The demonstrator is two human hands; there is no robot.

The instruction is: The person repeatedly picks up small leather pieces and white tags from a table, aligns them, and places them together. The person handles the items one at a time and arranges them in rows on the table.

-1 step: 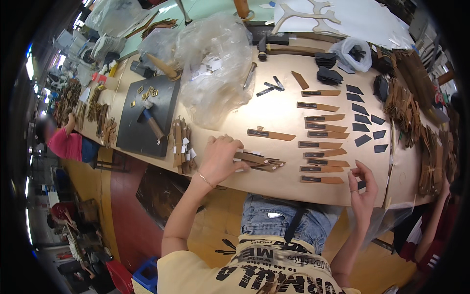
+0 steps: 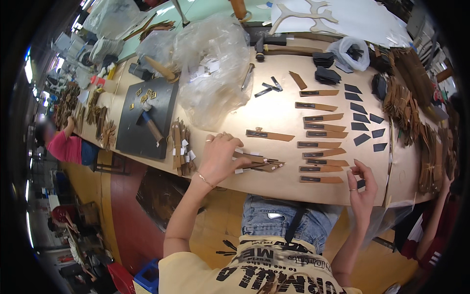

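Observation:
My left hand [image 2: 220, 157] bends over a bundle of brown leather strips [image 2: 264, 164] near the front edge of the table. Its fingertips close on the strips' near end. My right hand [image 2: 362, 182] hovers at the front edge, fingers curled, with a small black leather piece [image 2: 361, 184] in them. Beside it runs a column of tan strips [image 2: 320, 180], each with a black patch at its left end. One more strip [image 2: 269, 134] lies apart, behind the bundle. Small black slanted pieces [image 2: 360, 118] are laid out to the right of the column.
A hammer [image 2: 152, 128] rests on a dark slab [image 2: 139, 108] at left. White-tagged strips [image 2: 180, 147] lie beside it. Behind are a clear plastic bag [image 2: 213, 63], another hammer [image 2: 260, 49] and black stacks [image 2: 327, 76]. Strip bundles [image 2: 431, 166] line the right side; other people are nearby.
Everything has shifted very slightly in the view. The strips under my left hand sit a little differently; my right hand keeps its pose with the black piece.

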